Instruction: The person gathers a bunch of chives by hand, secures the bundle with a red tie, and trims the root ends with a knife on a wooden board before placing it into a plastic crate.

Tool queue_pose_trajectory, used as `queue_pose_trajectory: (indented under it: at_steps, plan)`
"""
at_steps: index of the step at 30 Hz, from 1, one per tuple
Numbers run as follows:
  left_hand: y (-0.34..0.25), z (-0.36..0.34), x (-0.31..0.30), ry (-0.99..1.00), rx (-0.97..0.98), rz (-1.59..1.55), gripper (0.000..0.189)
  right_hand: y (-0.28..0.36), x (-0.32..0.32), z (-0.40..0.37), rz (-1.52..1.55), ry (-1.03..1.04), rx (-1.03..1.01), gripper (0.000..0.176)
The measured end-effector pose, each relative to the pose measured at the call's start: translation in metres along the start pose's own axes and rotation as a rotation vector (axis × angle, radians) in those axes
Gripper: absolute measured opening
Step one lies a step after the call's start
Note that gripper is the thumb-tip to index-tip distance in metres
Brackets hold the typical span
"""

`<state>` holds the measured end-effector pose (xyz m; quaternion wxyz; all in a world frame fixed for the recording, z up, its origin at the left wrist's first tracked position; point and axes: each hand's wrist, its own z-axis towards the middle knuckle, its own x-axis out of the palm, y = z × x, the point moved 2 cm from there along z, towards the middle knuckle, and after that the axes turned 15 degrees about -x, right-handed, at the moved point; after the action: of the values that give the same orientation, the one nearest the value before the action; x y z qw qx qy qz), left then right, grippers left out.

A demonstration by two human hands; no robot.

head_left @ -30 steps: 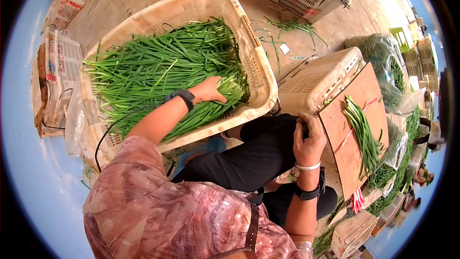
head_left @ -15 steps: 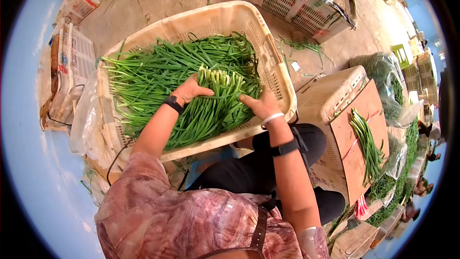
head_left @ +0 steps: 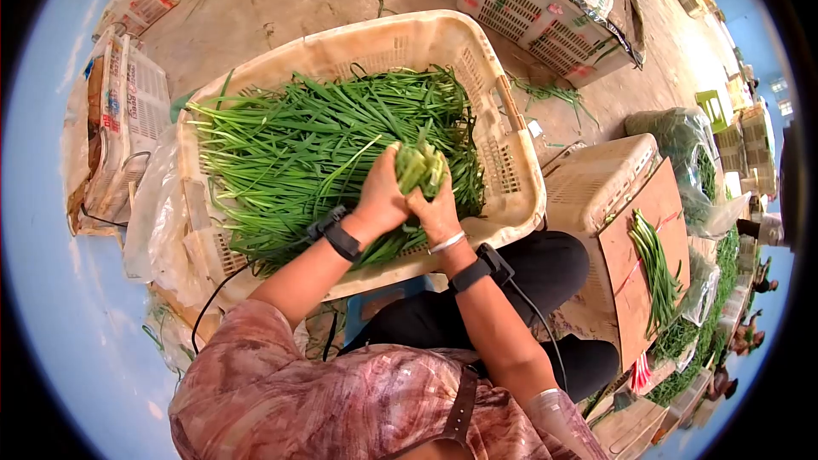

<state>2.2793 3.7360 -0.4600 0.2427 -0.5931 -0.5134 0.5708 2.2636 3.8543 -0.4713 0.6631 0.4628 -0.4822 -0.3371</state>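
Note:
Long green stalks (head_left: 298, 153) fill the cream plastic crate (head_left: 521, 153) in front of me. Over its right half, my left hand (head_left: 382, 196) and my right hand (head_left: 437, 215) meet around a bundle of stalks (head_left: 419, 169). Both hands have their fingers wrapped round it, and its pale cut ends face up toward the camera. The bundle's lower part is hidden by the hands.
A smaller bundle (head_left: 654, 273) lies on cardboard (head_left: 626, 247) over an upturned crate (head_left: 596, 179) at my right. A wrapped crate (head_left: 545, 17) stands at the back. Plastic film (head_left: 158, 213) hangs by the left side. Several people are far right.
My hands have come together and gathered the stalks into a tight bundle, with the ends now turned up. The crate appears slightly lower and further right in view.

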Motion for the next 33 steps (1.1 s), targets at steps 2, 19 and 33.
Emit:
queue_pose_trajectory:
  at_steps: [2,19,33]
  plan:
    - [-0.01,-0.018,0.012,-0.053,0.119,0.189,0.073,0.006,-0.004,-0.01,-0.015,-0.051,-0.01,0.121]
    - [-0.069,-0.073,0.021,0.111,0.243,0.088,0.107,0.03,-0.022,-0.023,0.496,-0.335,0.125,0.039]
    - [-0.234,0.004,0.031,1.052,0.383,-0.293,0.082,0.211,-0.117,-0.067,0.582,-0.277,-0.466,0.05]
